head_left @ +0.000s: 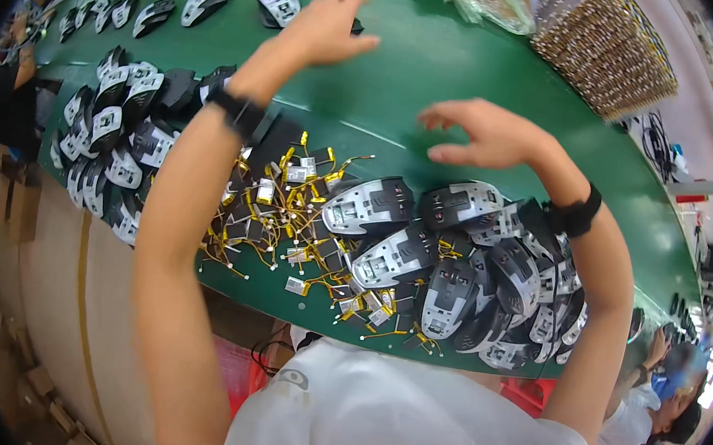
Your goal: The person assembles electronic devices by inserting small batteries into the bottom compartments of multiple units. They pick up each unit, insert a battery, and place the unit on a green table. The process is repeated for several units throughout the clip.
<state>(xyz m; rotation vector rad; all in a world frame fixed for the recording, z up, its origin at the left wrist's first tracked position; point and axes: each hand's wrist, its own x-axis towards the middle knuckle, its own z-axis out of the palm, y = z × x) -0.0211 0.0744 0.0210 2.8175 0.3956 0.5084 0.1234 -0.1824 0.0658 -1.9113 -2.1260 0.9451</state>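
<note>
My left hand (329, 30) reaches over the far part of the green table, thumb and fingers apart. Just left of it lies a grey and black computer mouse shell (278, 7); a dark piece also shows past the hand, mostly hidden by it. My right hand (489, 135) hovers above the middle of the table with curved fingers and the thumb spread, nothing in it. Nearer to me is a pile of open mouse shells (451, 298). To its left spreads a heap of small battery packs (266, 191) with yellow tape and thin wires.
More mouse shells (106, 127) are heaped at the left, and a spaced row of mice (153, 18) runs along the far left. A stack of brown corrugated trays (604, 53) and clear plastic wrap (488, 0) stand at the back. Another person (646, 401) sits at the right.
</note>
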